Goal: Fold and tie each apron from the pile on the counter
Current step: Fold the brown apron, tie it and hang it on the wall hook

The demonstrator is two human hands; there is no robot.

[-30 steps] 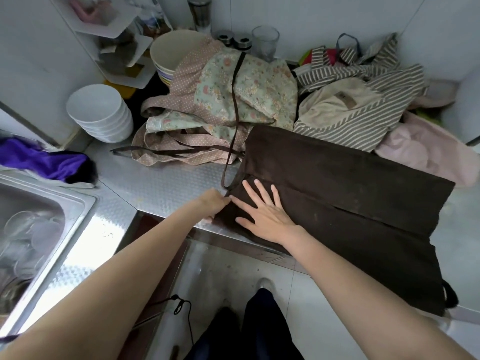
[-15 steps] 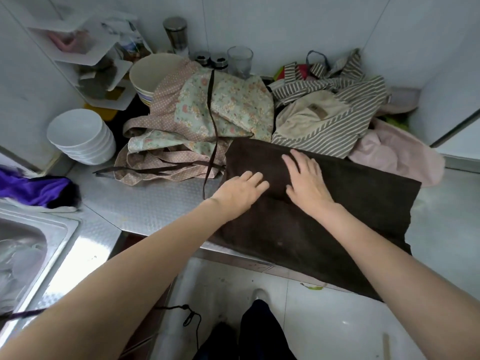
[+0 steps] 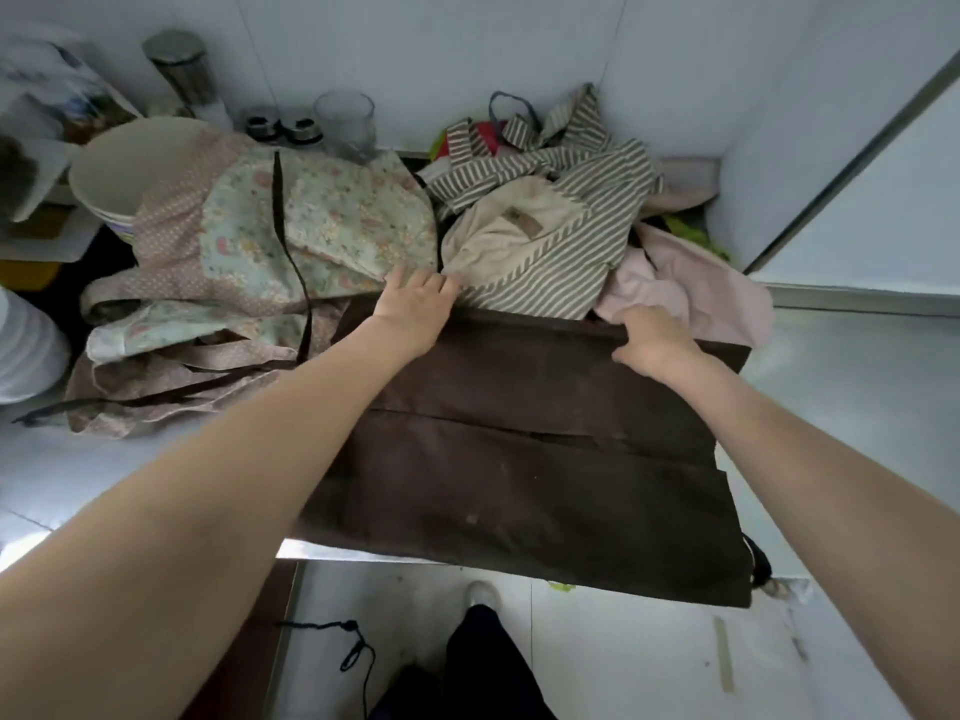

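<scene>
A dark brown apron (image 3: 519, 459) lies spread flat on the steel counter (image 3: 78, 475), its near edge hanging over the front. My left hand (image 3: 413, 309) grips its far edge near the left corner. My right hand (image 3: 649, 337) is curled over the same far edge further right. One brown strap (image 3: 288, 252) runs up over the floral apron (image 3: 291, 236). Behind lie a striped beige apron (image 3: 540, 236) and a pink one (image 3: 691, 288) in a pile.
Bowls (image 3: 130, 168) are stacked at the back left, with white bowls (image 3: 26, 345) at the left edge. A glass (image 3: 345, 119), a steel canister (image 3: 182, 70) and small jars (image 3: 275, 128) stand by the wall. A white panel (image 3: 857, 200) closes the right side.
Both hands slid from the middle of the brown apron to its far edge and closed on it. The view tilted downward and rightward.
</scene>
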